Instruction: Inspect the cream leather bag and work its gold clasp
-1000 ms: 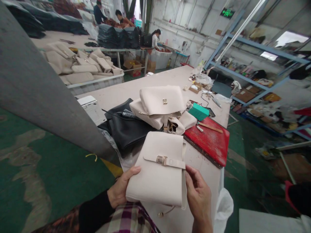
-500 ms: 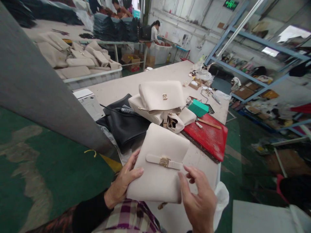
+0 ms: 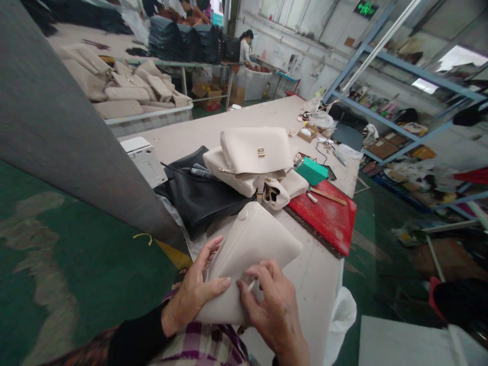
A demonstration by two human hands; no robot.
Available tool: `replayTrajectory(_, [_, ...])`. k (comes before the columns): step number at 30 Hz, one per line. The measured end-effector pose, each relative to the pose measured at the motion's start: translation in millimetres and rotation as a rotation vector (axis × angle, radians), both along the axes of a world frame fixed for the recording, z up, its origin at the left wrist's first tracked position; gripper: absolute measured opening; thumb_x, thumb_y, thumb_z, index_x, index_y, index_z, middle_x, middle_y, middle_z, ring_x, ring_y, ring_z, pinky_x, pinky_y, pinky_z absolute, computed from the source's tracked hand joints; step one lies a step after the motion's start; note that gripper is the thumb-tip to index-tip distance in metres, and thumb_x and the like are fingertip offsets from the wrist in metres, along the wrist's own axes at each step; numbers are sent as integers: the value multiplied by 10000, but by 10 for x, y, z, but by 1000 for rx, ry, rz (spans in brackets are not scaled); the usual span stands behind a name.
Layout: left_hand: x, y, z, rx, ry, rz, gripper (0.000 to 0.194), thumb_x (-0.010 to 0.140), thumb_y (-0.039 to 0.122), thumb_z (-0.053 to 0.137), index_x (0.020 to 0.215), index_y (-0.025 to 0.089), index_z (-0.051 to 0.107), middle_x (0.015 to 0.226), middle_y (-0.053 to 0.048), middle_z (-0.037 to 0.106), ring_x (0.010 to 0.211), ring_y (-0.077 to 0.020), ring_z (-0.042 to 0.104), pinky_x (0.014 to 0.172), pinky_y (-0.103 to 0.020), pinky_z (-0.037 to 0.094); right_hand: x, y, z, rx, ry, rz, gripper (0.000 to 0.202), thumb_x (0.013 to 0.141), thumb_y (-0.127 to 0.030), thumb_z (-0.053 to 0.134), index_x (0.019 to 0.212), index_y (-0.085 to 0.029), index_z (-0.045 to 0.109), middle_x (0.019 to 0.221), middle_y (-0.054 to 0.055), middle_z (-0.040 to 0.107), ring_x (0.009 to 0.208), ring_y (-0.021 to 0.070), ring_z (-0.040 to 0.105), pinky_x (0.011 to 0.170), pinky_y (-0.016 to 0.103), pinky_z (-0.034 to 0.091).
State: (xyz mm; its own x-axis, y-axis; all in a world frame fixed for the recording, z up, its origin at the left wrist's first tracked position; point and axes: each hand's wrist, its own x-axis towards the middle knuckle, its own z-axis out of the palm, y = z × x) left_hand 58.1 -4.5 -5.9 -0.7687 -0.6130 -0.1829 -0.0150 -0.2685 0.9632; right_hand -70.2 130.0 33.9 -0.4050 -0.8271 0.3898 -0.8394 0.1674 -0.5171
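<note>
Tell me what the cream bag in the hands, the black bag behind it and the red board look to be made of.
Cream bag: probably leather or faux leather, matte and smooth, bending softly under the left hand and right hand.
Black bag: likely similar leather-like material, with a faint sheen and slumped folds.
Red board: rigid and flat, with a scuffed red surface; material uncertain.

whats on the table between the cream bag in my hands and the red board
Nothing: in the head view, only bare table top separates the cream bag in your hands from the red board.
</note>
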Motion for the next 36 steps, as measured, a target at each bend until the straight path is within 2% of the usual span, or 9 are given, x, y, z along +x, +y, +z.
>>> replayTrajectory(3, [-13,-37,33,27,15,29,783,762,455,733,1412,216,370,1420,-120,449,1306,-330,421,1076,-390,338,-14,36,-52,-129,8,-32,86,875,-116,581,824,-179,552,881,63,564,858,164,582,721,268,514])
replayTrajectory(6, [-13,-79,90,50,25,39,761,775,449,707,1416,232,358,1448,-104,425,1316,-325,408,1077,-395,338,-64,107,-121,-270,-23,-153,140,904,-62,537,955,-181,591,979,61,615,994,131,583,875,241,494])
replayTrajectory(8, [-7,-93,122,57,28,34,761,775,451,701,1418,245,352,1453,-90,420,1317,-316,407,1075,-390,341,-97,164,-148,-283,-93,-251,131,904,-129,586,1014,-193,617,1021,54,646,1018,134,598,911,251,495])
replayTrajectory(11, [-5,-91,139,95,38,6,758,775,472,694,1414,265,344,1460,-76,414,1315,-315,415,1079,-399,342,-110,232,-149,-242,-338,-419,231,878,-307,660,1084,-203,647,1034,65,696,918,164,668,787,259,557])
replayTrajectory(14, [-15,-79,138,135,55,-5,757,767,483,697,1405,268,350,1478,-75,398,1319,-326,416,1086,-414,338,-97,267,-137,-215,-637,-597,430,810,-454,717,1114,-159,644,790,62,727,669,173,686,556,223,541])
replayTrajectory(16, [-26,-76,141,138,68,-3,759,760,479,704,1399,262,357,1480,-78,396,1326,-331,411,1090,-419,337,-98,276,-144,-260,-778,-666,534,763,-481,756,1145,-135,616,693,54,710,627,173,678,535,212,529])
replayTrajectory(24, [-36,-79,156,138,39,35,729,767,441,703,1387,255,368,1411,-68,464,1296,-310,438,1072,-406,350,-150,230,-175,-720,-1243,-479,479,722,-297,822,1117,-195,572,822,6,700,653,107,654,678,231,541])
replayTrajectory(29, [-30,-80,143,131,18,42,762,747,475,727,1385,259,370,1391,-65,477,1258,-298,465,1024,-386,386,-208,263,-142,-792,-1442,-458,363,683,-253,841,980,-220,633,826,13,719,745,131,689,745,262,578])
replayTrajectory(36, [-23,-73,187,131,27,62,745,757,448,719,1386,229,385,1398,-70,481,1298,-292,434,1073,-387,344,-256,308,-107,-825,-1684,-393,420,579,-173,874,941,-235,670,765,-6,678,664,97,660,644,200,588])
